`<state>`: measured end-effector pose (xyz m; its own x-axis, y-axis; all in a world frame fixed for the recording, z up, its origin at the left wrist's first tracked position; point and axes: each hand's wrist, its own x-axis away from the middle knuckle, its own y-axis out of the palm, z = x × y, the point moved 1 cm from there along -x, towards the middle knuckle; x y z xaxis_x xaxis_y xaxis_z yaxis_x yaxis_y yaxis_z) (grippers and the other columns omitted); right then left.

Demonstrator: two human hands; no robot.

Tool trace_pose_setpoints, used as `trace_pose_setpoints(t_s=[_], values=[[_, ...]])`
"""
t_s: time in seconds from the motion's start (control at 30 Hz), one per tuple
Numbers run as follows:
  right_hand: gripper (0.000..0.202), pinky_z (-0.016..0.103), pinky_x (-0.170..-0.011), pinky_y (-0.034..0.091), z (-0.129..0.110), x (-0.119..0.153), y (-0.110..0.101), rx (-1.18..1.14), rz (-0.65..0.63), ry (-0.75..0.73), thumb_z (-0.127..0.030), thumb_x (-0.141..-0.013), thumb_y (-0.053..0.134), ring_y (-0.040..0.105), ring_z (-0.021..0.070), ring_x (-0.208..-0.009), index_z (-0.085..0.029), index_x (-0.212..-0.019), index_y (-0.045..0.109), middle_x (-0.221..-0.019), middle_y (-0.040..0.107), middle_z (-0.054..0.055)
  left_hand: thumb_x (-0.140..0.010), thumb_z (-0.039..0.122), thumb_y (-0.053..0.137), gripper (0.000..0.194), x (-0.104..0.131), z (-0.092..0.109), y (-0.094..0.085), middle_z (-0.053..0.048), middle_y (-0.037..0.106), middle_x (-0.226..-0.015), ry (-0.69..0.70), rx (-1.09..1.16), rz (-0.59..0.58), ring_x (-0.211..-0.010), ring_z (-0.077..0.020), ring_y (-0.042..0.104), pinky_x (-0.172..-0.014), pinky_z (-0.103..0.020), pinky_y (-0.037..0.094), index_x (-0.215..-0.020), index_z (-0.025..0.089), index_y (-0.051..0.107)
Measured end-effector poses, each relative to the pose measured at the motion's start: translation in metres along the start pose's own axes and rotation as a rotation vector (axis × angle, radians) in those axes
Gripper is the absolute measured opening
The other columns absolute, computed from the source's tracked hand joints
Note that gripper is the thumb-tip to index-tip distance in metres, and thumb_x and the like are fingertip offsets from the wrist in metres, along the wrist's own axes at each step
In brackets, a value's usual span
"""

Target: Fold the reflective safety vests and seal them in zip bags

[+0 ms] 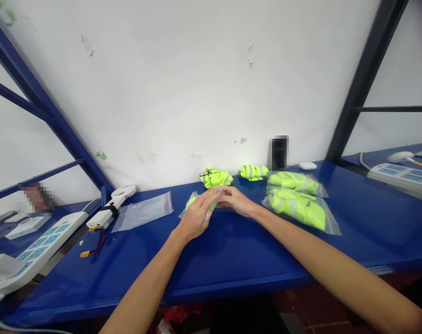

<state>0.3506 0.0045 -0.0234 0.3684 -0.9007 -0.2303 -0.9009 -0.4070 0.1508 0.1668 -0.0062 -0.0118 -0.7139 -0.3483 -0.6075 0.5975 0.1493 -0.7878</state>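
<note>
Near the middle of the blue table (231, 260), a clear plastic bag (185, 210) with yellow-green fabric inside lies partly under my left hand (198, 214). The fingers of that hand are wrapped over the bag. My right hand (236, 200) meets it at the bag's right end, its fingertips pressed together on the plastic edge. Just behind my hands sits a loose yellow-green bundle (217, 178) with grey stripes. A rolled one (253, 172) rests to its right. Two filled bags, one farther back (294, 182) and one nearer (297, 207), lie right of my hands.
A flat clear bag (144, 212) lies at left, beside a white fan (124, 191) and a white battery pack (104, 214) with wires. A dark phone-like object (279, 153) leans on the wall near a white case (307, 165). Power strips (40, 250) flank the table.
</note>
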Motion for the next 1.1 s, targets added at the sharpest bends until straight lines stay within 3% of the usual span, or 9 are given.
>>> trace_pose_setpoints(t_s=[0.13,0.27,0.33,0.43,0.57,0.67,0.8,0.97,1.1], values=[[0.033,0.034,-0.075,0.055,0.005,0.000,0.004,-0.074,0.038,0.054,-0.031,-0.069,0.071,0.065,0.0188,-0.084,-0.018,-0.098,0.067,-0.090,0.068,0.004,-0.089,0.009,0.032,0.055,-0.003,0.005,0.008,-0.011,0.042,-0.147,0.046,-0.071,0.001,-0.140,-0.0240,0.031,-0.111,-0.051,0.034,-0.143,0.022,0.033],[0.014,0.028,-0.066,0.050,0.012,-0.001,0.001,0.082,0.115,-0.097,-0.023,-0.067,0.068,0.060,0.0136,-0.067,-0.015,-0.078,0.065,-0.073,0.064,-0.001,-0.086,0.008,0.036,0.055,-0.007,0.017,0.018,-0.010,0.036,-0.150,0.074,-0.171,-0.025,-0.142,-0.0252,0.025,-0.114,-0.054,0.026,-0.139,0.023,0.040],[0.011,0.027,-0.066,0.049,0.013,-0.001,0.000,0.139,0.109,-0.141,-0.021,-0.069,0.066,0.059,0.0136,-0.069,-0.015,-0.078,0.064,-0.074,0.064,0.000,-0.087,0.019,0.045,0.049,-0.009,0.024,0.019,-0.011,0.035,-0.150,0.083,-0.189,-0.048,-0.143,-0.0283,0.022,-0.115,-0.055,0.022,-0.136,0.022,0.044],[0.025,0.028,-0.067,0.049,0.011,0.002,0.000,0.055,0.049,-0.051,-0.021,-0.067,0.067,0.060,0.0145,-0.072,-0.017,-0.091,0.063,-0.080,0.066,0.000,-0.082,0.039,0.056,0.057,-0.015,0.026,0.006,-0.013,0.039,-0.147,0.050,-0.160,-0.003,-0.140,-0.0319,0.027,-0.115,-0.055,0.020,-0.135,0.021,0.045],[0.039,0.026,-0.061,0.048,0.010,0.004,0.009,-0.120,-0.066,0.107,-0.021,-0.060,0.075,0.060,0.0129,-0.064,-0.020,-0.094,0.056,-0.077,0.065,-0.004,-0.090,0.037,0.044,0.044,-0.026,0.008,-0.030,-0.009,0.059,-0.127,-0.210,-0.063,0.081,-0.121,-0.0256,0.052,-0.107,-0.045,0.036,-0.132,0.023,0.048],[0.043,0.026,-0.063,0.049,0.015,0.002,0.020,-0.214,-0.102,0.127,-0.022,-0.060,0.077,0.062,0.0137,-0.069,-0.022,-0.096,0.052,-0.086,0.066,-0.002,-0.093,0.045,0.040,0.043,-0.031,-0.008,-0.043,-0.006,0.068,-0.111,-0.380,0.101,-0.061,-0.100,-0.0228,0.064,-0.089,-0.036,0.049,-0.128,0.023,0.053],[0.032,0.021,-0.051,0.041,0.022,-0.002,0.026,-0.234,0.068,0.102,-0.023,-0.066,0.070,0.052,0.0094,-0.053,-0.021,-0.089,0.049,-0.065,0.055,-0.007,-0.087,0.056,0.044,0.052,-0.026,-0.022,-0.034,-0.006,0.072,-0.100,-0.483,0.152,-0.279,-0.082,-0.0243,0.068,-0.069,-0.032,0.051,-0.126,0.023,0.056],[0.026,0.021,-0.053,0.043,0.017,-0.002,0.019,-0.116,0.109,0.077,-0.017,-0.068,0.058,0.053,0.0098,-0.058,-0.022,-0.092,0.048,-0.071,0.056,-0.005,-0.085,0.061,0.044,0.063,-0.020,-0.033,-0.030,-0.009,0.069,-0.108,-0.651,0.212,-0.346,-0.095,-0.0271,0.064,-0.076,-0.032,0.046,-0.133,0.020,0.051],[0.030,0.024,-0.057,0.049,0.010,-0.001,0.009,0.110,0.070,0.103,-0.023,-0.073,0.061,0.058,0.0127,-0.066,-0.021,-0.101,0.051,-0.078,0.058,-0.002,-0.081,0.062,0.048,0.053,-0.021,-0.034,-0.033,-0.007,0.069,-0.104,-0.661,0.367,-0.498,-0.091,-0.0255,0.061,-0.074,-0.029,0.042,-0.104,0.018,0.069]])
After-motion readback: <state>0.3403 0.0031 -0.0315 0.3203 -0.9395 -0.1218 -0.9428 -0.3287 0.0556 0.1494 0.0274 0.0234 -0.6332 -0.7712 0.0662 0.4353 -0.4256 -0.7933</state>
